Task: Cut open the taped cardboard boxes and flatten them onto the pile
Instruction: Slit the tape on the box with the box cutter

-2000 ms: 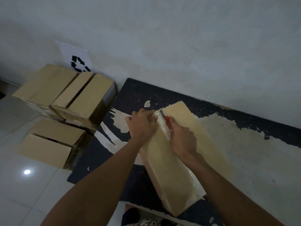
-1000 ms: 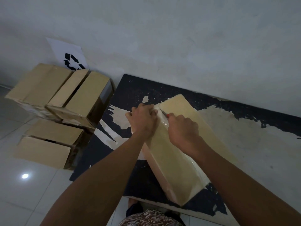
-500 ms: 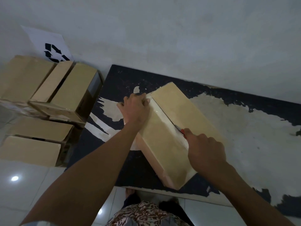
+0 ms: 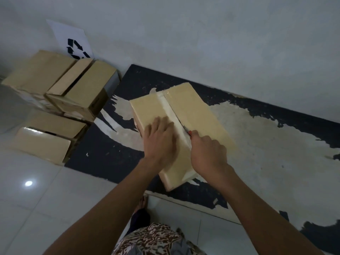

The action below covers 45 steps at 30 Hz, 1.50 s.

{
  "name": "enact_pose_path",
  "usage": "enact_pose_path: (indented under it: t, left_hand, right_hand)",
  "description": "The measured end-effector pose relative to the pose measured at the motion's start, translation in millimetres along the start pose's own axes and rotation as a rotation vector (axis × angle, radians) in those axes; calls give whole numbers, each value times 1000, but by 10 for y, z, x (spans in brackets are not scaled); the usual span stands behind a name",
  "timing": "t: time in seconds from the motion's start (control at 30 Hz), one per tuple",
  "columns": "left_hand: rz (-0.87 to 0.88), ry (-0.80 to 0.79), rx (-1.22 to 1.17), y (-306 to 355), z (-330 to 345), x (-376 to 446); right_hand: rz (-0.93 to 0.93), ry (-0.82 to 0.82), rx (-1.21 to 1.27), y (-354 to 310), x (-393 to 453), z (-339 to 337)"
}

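Observation:
A long tan cardboard box (image 4: 195,111) lies on a worn black mat (image 4: 117,157), with a strip of clear tape (image 4: 169,109) running along its top seam. My left hand (image 4: 160,142) presses flat on the box's left half, fingers spread. My right hand (image 4: 207,153) grips a red-handled cutter (image 4: 187,131) whose blade sits in the taped seam about midway along the box.
Several cardboard boxes (image 4: 79,89) are stacked on the white tile floor at the left, against the wall under a recycling-symbol sheet (image 4: 73,43). A grey wall rises just behind the mat. My feet and patterned clothing (image 4: 152,238) show at the bottom edge.
My left hand has slid from the box's far end down to its middle. My right hand, after pulling the cutter toward me along the seam, is now back near the middle.

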<state>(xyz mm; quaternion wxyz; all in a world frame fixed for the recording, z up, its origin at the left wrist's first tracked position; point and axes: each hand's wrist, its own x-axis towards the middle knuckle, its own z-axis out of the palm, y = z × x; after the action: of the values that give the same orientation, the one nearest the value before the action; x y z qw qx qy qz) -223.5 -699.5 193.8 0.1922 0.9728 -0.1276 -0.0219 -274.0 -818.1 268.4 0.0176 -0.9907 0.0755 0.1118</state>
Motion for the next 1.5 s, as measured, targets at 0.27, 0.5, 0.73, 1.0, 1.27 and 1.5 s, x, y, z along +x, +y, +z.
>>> enact_pose_path:
  t: [0.27, 0.5, 0.73, 1.0, 1.27, 1.5]
  left_hand:
    - [-130, -55, 109, 122, 215, -93]
    - [-171, -39, 4, 120, 246, -107]
    - [-166, -11, -33, 128, 293, -111]
    - [-175, -3, -20, 145, 287, -100]
    - [-180, -17, 2, 146, 280, -102]
    - [-183, -17, 0, 161, 278, -99]
  right_hand:
    - [-51, -31, 13, 299, -394, 20]
    - [-47, -52, 50, 565, -946, 135]
    - [-42, -43, 131, 593, -898, 68]
    - [-32, -18, 148, 341, -410, 89]
    - [-64, -39, 60, 246, -329, 78]
    - [-100, -110, -39, 247, -349, -77]
